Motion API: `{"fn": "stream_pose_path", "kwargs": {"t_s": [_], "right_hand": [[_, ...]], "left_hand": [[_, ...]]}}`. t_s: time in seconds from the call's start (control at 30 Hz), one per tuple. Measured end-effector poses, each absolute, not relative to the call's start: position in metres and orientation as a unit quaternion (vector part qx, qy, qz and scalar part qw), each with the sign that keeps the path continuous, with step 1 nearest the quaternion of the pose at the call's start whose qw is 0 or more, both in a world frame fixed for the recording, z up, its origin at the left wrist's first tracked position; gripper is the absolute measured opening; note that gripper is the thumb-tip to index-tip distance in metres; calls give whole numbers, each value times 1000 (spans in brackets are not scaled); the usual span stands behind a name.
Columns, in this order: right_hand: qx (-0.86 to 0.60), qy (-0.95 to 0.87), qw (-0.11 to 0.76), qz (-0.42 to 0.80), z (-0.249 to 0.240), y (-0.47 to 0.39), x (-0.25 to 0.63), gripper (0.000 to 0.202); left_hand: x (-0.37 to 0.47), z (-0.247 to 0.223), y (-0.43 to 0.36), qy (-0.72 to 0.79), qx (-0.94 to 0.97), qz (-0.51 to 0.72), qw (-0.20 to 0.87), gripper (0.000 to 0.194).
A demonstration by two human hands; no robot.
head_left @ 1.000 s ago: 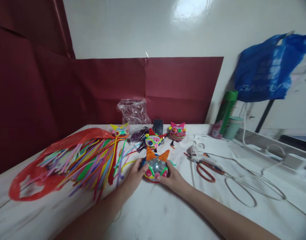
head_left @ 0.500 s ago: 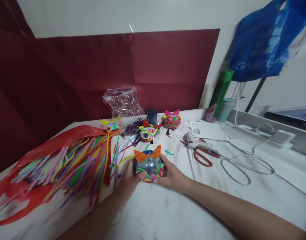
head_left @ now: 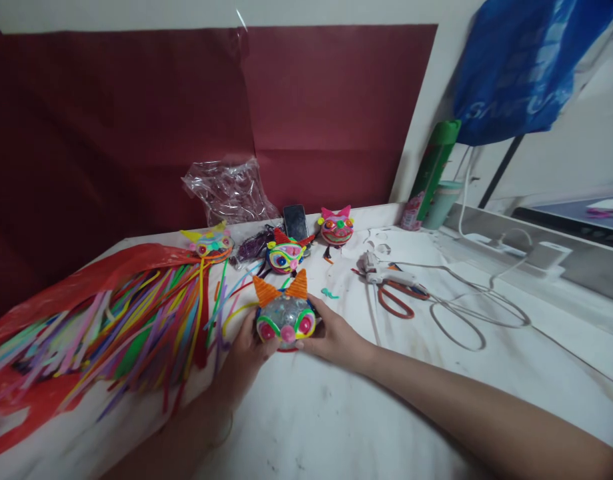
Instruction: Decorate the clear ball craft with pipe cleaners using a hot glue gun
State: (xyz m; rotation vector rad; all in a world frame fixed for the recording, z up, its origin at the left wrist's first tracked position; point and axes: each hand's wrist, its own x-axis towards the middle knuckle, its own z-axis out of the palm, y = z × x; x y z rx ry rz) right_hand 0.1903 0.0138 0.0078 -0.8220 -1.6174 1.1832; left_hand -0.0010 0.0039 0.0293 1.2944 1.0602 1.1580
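Between my two hands is a round animal-head craft (head_left: 286,313) with orange ribbed ears, pink eyes ringed in green and yellow, a pink nose and a bare silvery top. My left hand (head_left: 251,347) grips its left side, thumb near the lower front. On the other side my right hand (head_left: 333,337) is closed round it, with the thumb low by the front. Just behind stands a similar head with red ears (head_left: 285,255). Farther back are a pink-eared head (head_left: 336,227) and a yellow-eared head (head_left: 209,241).
Many coloured pipe cleaners (head_left: 151,320) lie on a red plastic bag (head_left: 96,273) at left. To the right are a glue gun (head_left: 386,272), orange-handled scissors (head_left: 396,303) and a looping cable (head_left: 479,307). A phone (head_left: 295,221) and clear wrap (head_left: 231,190) are at the back.
The held head has tipped so that its pink eyes and nose now face me more fully. Both hands keep their hold. The whole view has shifted slightly.
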Motion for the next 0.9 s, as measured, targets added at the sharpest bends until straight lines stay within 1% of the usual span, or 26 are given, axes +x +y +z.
{"fn": "stream_pose_path", "kwargs": {"t_s": [0.1, 0.2, 0.37, 0.47, 0.63, 0.77, 0.83, 0.9], "right_hand": [[-331, -664, 460, 487, 14, 11, 190, 79], [-332, -671, 467, 471, 15, 9, 188, 75], [-344, -673, 467, 460, 5, 8, 186, 80], [-354, -674, 461, 456, 6, 8, 186, 80], [-358, -686, 454, 442, 10, 6, 186, 76], [-377, -679, 458, 431, 6, 6, 186, 82], [-376, -677, 454, 442, 7, 6, 186, 83], [-372, -671, 436, 470, 11, 8, 187, 81]], "left_hand": [[1, 29, 2, 446, 548, 490, 510, 63], [4, 26, 0, 482, 546, 490, 479, 64], [4, 24, 0, 521, 533, 489, 453, 55], [4, 29, 1, 540, 538, 476, 440, 51], [5, 33, -1, 560, 554, 465, 404, 54], [2, 31, 1, 546, 572, 463, 400, 47], [0, 29, 2, 548, 573, 467, 391, 47], [-2, 27, 3, 557, 561, 472, 391, 50]]}}
